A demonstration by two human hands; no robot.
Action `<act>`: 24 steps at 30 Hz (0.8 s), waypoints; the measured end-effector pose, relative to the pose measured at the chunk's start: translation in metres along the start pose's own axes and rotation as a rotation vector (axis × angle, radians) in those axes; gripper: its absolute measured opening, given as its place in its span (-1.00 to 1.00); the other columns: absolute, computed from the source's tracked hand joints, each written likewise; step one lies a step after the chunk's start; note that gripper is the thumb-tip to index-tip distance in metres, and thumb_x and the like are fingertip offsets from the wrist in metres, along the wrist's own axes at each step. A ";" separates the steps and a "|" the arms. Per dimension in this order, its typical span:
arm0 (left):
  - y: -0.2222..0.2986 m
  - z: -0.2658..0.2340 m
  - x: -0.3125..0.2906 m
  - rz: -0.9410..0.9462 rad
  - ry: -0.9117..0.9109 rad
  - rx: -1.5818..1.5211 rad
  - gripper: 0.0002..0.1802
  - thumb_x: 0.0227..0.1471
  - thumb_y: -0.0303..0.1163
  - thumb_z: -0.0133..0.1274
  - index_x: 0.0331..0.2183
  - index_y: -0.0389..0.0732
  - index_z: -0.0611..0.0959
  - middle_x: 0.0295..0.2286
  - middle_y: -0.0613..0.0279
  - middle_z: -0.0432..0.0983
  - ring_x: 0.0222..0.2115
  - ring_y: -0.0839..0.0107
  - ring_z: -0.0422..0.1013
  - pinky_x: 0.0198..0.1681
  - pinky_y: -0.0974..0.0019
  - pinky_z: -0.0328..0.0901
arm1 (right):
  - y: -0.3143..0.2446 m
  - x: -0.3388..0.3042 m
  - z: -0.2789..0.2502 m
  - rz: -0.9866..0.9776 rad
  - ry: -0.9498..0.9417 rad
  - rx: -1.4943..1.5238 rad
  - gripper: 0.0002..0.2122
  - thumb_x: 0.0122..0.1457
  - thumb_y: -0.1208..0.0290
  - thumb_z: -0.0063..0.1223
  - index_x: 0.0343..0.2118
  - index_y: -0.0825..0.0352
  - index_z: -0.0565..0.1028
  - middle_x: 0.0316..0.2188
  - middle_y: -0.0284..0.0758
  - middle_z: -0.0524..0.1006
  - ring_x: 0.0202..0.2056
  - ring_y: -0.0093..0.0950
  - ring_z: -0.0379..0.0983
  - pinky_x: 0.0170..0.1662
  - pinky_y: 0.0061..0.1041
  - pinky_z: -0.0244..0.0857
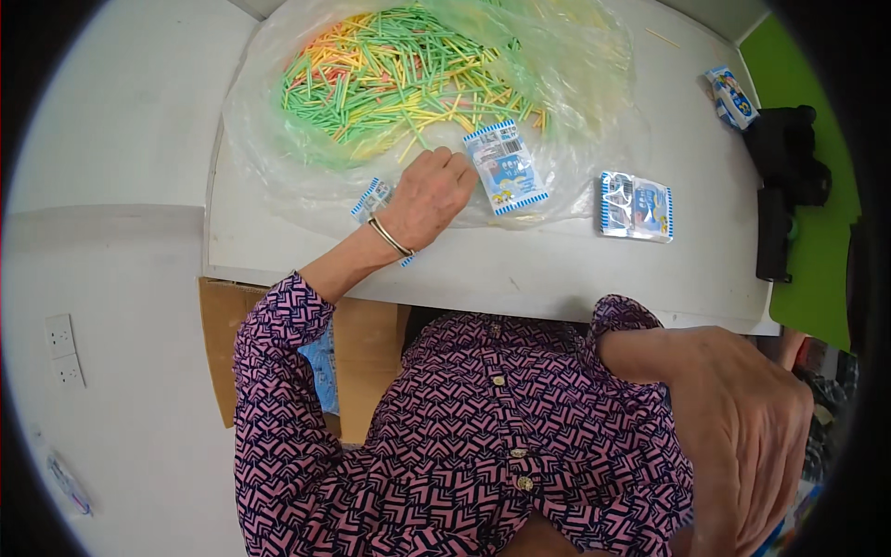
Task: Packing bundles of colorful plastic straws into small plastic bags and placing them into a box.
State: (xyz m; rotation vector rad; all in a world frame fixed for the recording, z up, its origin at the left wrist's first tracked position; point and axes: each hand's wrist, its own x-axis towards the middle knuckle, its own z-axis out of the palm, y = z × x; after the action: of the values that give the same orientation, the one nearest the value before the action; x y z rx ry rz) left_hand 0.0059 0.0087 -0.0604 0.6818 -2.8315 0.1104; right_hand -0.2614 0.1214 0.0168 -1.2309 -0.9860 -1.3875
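My left hand [432, 197], a bangle on its wrist, is closed over the table with the fingers curled downward; whatever they may hold is hidden. Just right of its knuckles lies a small blue-and-white packet [508, 169], on the edge of a clear plastic bag. Another blue-and-white packet [373, 199] is partly covered by the same hand. Beyond, a heap of thin green, yellow and pink sticks [390, 79] fills the open clear plastic bag [251, 148]. My right hand [742, 418] is raised close to the camera at the lower right, back showing, its fingertips hidden.
A blue-and-white packet [637, 207] lies on the white table [557, 269] to the right. Farther right are another small packet [731, 97] and a black device [791, 153] beside a green panel [812, 278]. One loose stick [663, 38] lies at the back. A cardboard box [367, 362] stands below the table.
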 end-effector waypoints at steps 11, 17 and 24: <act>0.011 -0.005 0.005 0.154 -0.199 0.149 -0.80 -0.21 -0.48 -0.03 -0.39 -0.28 0.46 -0.48 0.21 0.31 -0.40 0.34 0.30 -0.34 0.35 0.26 | 0.046 0.018 -0.006 0.105 0.173 -0.031 -0.92 0.05 0.45 0.10 -0.52 0.32 0.53 -0.49 -0.30 0.58 -0.49 -0.43 0.48 -0.21 -0.33 0.35; 0.014 -0.005 0.006 0.137 -0.269 0.136 -0.80 -0.19 -0.49 -0.03 -0.38 -0.27 0.45 -0.49 0.18 0.35 -0.42 0.31 0.33 -0.35 0.31 0.33 | 0.038 0.019 -0.022 0.161 0.270 -0.052 -0.94 0.03 0.47 0.11 -0.50 0.33 0.54 -0.49 -0.27 0.58 -0.50 -0.43 0.48 -0.23 -0.34 0.37; -0.021 -0.017 -0.001 -0.008 -0.117 -0.234 -0.72 -0.12 -0.55 -0.02 -0.25 -0.26 0.44 -0.44 0.18 0.45 -0.40 0.35 0.43 -0.41 0.31 0.34 | 0.019 0.019 -0.014 0.222 0.373 -0.076 -0.95 0.02 0.50 0.11 -0.48 0.35 0.55 -0.49 -0.25 0.58 -0.50 -0.42 0.48 -0.24 -0.36 0.38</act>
State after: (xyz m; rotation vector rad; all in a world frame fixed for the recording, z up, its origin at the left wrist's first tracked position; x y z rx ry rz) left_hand 0.0199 -0.0070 -0.0442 0.6664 -2.8868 -0.2674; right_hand -0.2449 0.1014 0.0324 -1.0499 -0.5274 -1.4204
